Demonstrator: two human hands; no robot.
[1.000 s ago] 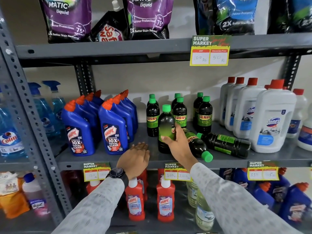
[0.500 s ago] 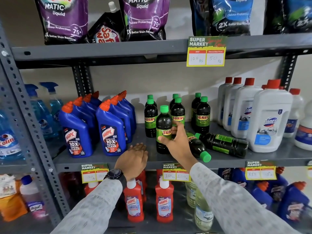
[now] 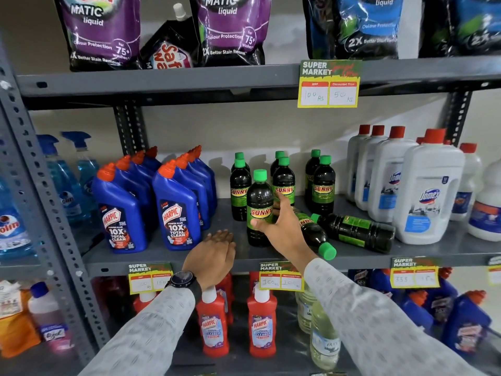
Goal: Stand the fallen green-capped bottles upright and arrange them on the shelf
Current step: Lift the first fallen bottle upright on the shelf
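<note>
My right hand [image 3: 282, 226] grips an upright dark bottle with a green cap [image 3: 259, 202] standing near the front of the middle shelf [image 3: 433, 253]. Two more green-capped bottles lie on their sides just right of it: one [image 3: 317, 237] pointing its cap toward the shelf edge, the other [image 3: 357, 232] lying across behind it. Several upright green-capped bottles [image 3: 324, 185] stand in rows at the back. My left hand [image 3: 214, 253] rests flat on the shelf edge, fingers spread, holding nothing.
Blue Harpic bottles [image 3: 176, 210] stand to the left, white Domex jugs [image 3: 428, 191] to the right. Detergent pouches [image 3: 100, 31] fill the shelf above. Red bottles [image 3: 261, 324] and price tags [image 3: 280, 276] sit below the shelf edge.
My right hand has shifted the gripped bottle slightly left and turned it so its label faces front. The left hand has stayed put.
</note>
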